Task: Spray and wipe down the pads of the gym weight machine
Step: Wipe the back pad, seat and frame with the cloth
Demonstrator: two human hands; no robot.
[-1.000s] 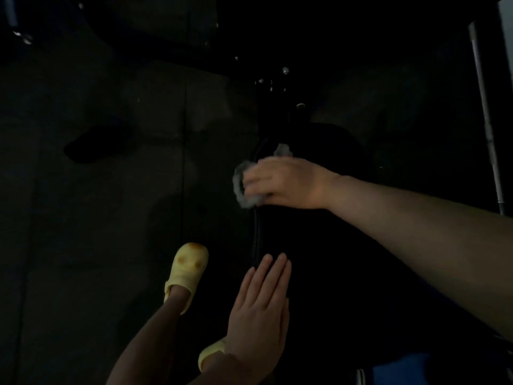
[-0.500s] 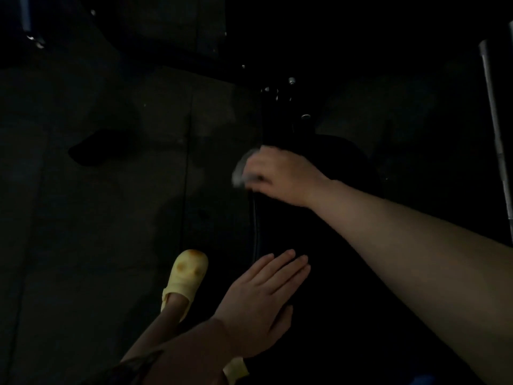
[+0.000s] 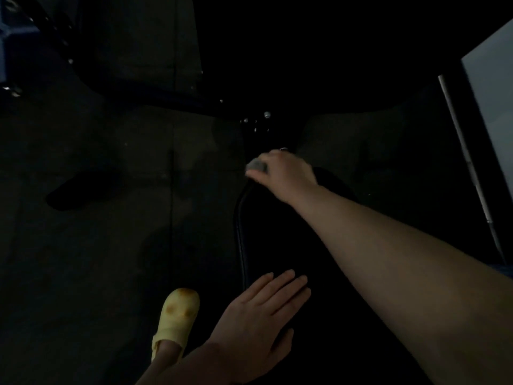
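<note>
Black pad (image 3: 291, 245): I am working my right hand (image 3: 286, 173), fingers clamped on the cloth (image 3: 256, 165), up to its far end since a second ago; left hand (image 3: 258, 320), fingers straight, is bracing the near end.

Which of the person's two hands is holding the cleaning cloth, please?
The right hand, at the pad's far end, grips the grey cloth; the left hand lies flat, holding nothing.

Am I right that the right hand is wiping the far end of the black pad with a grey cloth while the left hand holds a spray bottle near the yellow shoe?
Not quite. In the head view the left hand holds nothing; it rests open and flat on the black pad. The rest stands: the right hand grips the grey cloth at the far end, and the yellow shoe is nearby.
</note>
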